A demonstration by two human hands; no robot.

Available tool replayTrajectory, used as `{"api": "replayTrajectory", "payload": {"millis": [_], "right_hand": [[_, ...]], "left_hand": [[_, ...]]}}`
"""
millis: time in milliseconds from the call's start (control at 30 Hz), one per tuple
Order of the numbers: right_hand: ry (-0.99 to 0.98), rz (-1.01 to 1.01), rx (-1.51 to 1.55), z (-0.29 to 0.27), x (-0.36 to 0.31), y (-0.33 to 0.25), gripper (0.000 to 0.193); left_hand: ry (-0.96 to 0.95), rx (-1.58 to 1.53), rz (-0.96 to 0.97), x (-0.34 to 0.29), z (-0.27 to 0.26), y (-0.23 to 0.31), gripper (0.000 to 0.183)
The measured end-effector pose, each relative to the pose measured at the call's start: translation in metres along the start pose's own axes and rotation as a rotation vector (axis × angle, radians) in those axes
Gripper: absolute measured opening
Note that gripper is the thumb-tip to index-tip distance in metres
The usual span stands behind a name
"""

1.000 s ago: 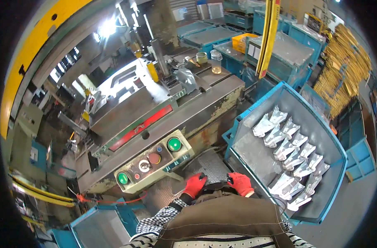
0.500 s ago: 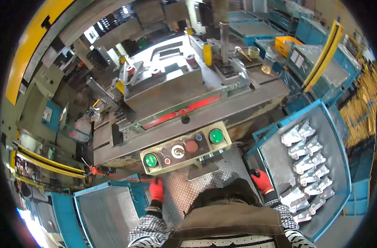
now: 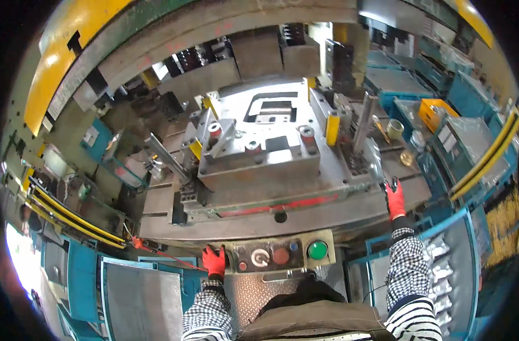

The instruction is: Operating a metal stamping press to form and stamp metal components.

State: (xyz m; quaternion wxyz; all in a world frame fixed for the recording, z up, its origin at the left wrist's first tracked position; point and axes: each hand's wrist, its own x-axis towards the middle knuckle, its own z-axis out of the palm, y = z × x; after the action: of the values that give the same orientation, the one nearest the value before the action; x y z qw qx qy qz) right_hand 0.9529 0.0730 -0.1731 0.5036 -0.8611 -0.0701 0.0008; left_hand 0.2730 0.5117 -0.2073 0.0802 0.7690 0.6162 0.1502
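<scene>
My left hand (image 3: pixel 214 261), in a red glove with dark fingertips, lies at the left end of the control box (image 3: pixel 271 253), its fingers a little apart. It covers the spot of the left green button. My right hand (image 3: pixel 394 200), gloved the same way, is stretched forward at the right end of the press bed (image 3: pixel 236 226). Its fingers point away from me, slightly apart. Just beyond the fingertips a shiny curved piece (image 3: pixel 375 161) stands beside the steel guide post (image 3: pixel 364 122); I cannot tell whether they touch. The die (image 3: pixel 259 173) sits mid-bed.
Grey metal parts (image 3: pixel 441 270) fill part of the blue-edged bin (image 3: pixel 472 250) on the right. Another blue bin (image 3: pixel 103 284) stands at lower left. Yellow guard bars (image 3: pixel 487 156) flank the press. A jar (image 3: pixel 394 129) and a bottle (image 3: pixel 410 153) stand at the bed's right.
My right hand has moved from beside the right bin forward to the press bed. My left hand has come up onto the control box's left end. The view has shifted, showing more of the press.
</scene>
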Motion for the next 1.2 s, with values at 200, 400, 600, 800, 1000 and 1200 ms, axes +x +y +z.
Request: {"api": "replayTrajectory", "payload": {"millis": [200,400,600,800,1000,1200], "right_hand": [[-0.066,0.076,-0.064,0.041,0.128,0.077,0.087],[-0.121,0.014,-0.413,0.078,0.085,-0.005,0.072],[-0.105,0.028,-0.535,0.041,0.104,-0.033,0.06],[-0.061,0.086,-0.542,0.04,0.134,-0.025,0.062],[-0.028,0.107,0.076,0.051,0.126,-0.005,0.044],[-0.047,0.15,0.529,0.05,0.095,-0.02,0.039]], "left_hand": [[0.007,-0.003,0.049,0.028,0.01,0.03,0.094],[0.052,0.072,-0.022,-0.001,-0.012,0.016,0.092],[0.042,-0.004,-0.016,0.012,-0.004,0.039,0.092],[0.071,-0.002,-0.028,0.008,-0.003,0.039,0.091],[0.096,0.019,0.02,0.014,0.008,0.029,0.091],[0.017,-0.043,0.009,0.005,-0.002,0.032,0.088]]}}
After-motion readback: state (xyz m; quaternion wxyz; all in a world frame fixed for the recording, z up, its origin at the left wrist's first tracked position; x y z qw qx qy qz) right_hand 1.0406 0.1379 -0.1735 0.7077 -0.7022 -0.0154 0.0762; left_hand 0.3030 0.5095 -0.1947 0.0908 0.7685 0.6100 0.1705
